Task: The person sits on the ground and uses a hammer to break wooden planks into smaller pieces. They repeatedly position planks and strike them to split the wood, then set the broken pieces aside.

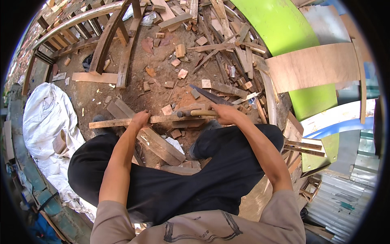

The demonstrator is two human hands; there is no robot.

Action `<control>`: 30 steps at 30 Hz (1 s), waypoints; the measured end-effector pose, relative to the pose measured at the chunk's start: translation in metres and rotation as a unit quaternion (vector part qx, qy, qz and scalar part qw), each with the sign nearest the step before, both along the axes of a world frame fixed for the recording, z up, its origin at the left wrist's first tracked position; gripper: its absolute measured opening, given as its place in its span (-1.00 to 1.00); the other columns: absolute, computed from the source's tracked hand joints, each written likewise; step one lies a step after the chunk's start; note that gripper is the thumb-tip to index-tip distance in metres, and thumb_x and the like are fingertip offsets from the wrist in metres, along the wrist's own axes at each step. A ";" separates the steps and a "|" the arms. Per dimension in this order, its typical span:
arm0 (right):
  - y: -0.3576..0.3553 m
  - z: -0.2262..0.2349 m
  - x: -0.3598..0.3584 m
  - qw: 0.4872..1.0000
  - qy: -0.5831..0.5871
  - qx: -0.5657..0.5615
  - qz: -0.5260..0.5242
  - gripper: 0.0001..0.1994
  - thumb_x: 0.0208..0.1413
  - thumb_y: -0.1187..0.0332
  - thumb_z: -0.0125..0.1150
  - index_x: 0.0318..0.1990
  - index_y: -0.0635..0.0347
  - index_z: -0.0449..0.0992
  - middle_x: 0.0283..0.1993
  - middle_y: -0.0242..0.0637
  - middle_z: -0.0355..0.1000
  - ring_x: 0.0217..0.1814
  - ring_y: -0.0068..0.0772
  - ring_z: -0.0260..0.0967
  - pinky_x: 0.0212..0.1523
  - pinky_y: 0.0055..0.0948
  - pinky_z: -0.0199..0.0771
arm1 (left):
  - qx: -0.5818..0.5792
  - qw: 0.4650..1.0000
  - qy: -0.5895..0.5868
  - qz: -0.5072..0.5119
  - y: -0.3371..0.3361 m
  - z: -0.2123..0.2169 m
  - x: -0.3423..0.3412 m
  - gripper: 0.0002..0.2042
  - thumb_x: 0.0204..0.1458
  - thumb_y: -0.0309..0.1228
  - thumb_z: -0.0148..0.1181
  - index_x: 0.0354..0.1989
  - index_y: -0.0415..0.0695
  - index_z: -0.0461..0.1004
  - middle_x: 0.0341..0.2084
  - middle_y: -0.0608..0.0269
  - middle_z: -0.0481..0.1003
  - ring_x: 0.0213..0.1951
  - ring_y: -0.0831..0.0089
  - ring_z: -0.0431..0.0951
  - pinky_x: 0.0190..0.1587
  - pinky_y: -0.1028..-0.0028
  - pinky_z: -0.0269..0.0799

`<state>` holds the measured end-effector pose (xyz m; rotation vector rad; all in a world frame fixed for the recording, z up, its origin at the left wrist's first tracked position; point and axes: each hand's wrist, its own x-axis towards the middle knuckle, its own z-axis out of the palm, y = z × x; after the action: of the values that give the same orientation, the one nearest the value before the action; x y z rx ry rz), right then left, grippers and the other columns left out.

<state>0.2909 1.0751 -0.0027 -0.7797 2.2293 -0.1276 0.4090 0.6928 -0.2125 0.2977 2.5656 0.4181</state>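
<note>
Head view: left grip (141, 119) wraps a slim brown batten (109, 123), right grip (224, 114) a hammer (202, 112).

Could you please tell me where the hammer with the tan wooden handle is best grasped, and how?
The slim tan wooden handle looks best, taken from the person's right: it runs sideways, with the dark hammer head at its left end.
</note>
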 end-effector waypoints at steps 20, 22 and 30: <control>-0.007 -0.030 -0.033 0.997 0.041 0.019 0.059 -0.52 -0.13 0.14 0.33 0.04 -0.08 0.51 -0.26 -0.04 0.54 -0.15 0.05 0.49 -0.13 -0.09 0.50 | -0.030 0.999 -0.017 -0.020 -0.012 0.024 0.000 -0.32 -0.18 0.36 0.18 -0.24 -0.08 0.46 -0.44 0.04 0.58 -0.29 -0.03 0.59 -0.27 0.08 0.50; -0.006 -0.032 -0.034 0.995 0.026 0.043 0.082 -0.49 -0.12 0.12 0.33 0.08 -0.10 0.50 -0.18 -0.06 0.54 -0.08 0.01 0.49 -0.08 -0.09 0.50 | -0.033 0.999 -0.011 -0.020 -0.019 0.025 -0.005 -0.33 -0.19 0.35 0.19 -0.25 -0.08 0.46 -0.44 0.03 0.57 -0.29 -0.03 0.59 -0.27 0.08 0.50; -0.003 -0.036 -0.033 0.993 0.057 0.063 0.081 -0.47 -0.10 0.10 0.34 0.11 -0.14 0.49 -0.15 -0.05 0.54 -0.05 0.02 0.49 -0.06 -0.08 0.51 | -0.035 0.999 0.009 -0.002 -0.027 0.025 -0.016 -0.36 -0.18 0.28 0.25 -0.23 -0.10 0.45 -0.43 0.02 0.56 -0.26 -0.06 0.58 -0.25 0.07 0.49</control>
<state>0.2582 1.0720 -0.0387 -0.9129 2.2449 0.1381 0.3930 0.6660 -0.1879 0.2834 2.5897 0.3247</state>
